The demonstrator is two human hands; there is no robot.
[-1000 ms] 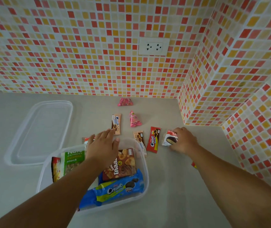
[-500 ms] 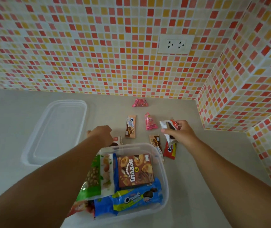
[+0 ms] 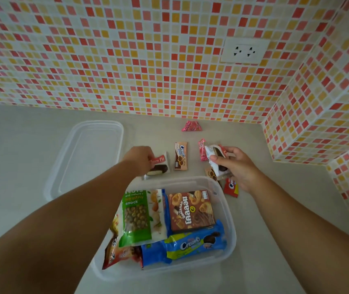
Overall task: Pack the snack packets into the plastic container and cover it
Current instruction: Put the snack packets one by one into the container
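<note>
A clear plastic container [image 3: 225, 200] sits on the counter, holding a green nut bag [image 3: 137, 215], a brown biscuit box [image 3: 190, 211], a blue cream cookie pack [image 3: 194, 244] and other packets. My left hand [image 3: 138, 158] grips a white choco pie packet [image 3: 158, 164] just behind the container's far rim. My right hand [image 3: 236, 166] holds another white choco pie packet [image 3: 214, 159] lifted above the counter, right of the far rim. The clear lid [image 3: 88, 153] lies to the left.
Loose on the counter are a brown cream biscuit packet [image 3: 180, 155], two pink packets [image 3: 191, 126] [image 3: 201, 149], a small brown packet [image 3: 210, 174] and a red packet [image 3: 231, 187]. Tiled walls close the back and right; a socket [image 3: 244, 50] is on the back wall.
My left hand left the container and closed on a choco pie packet behind it. My right hand lifted its packet off the counter. The camera view shifted left.
</note>
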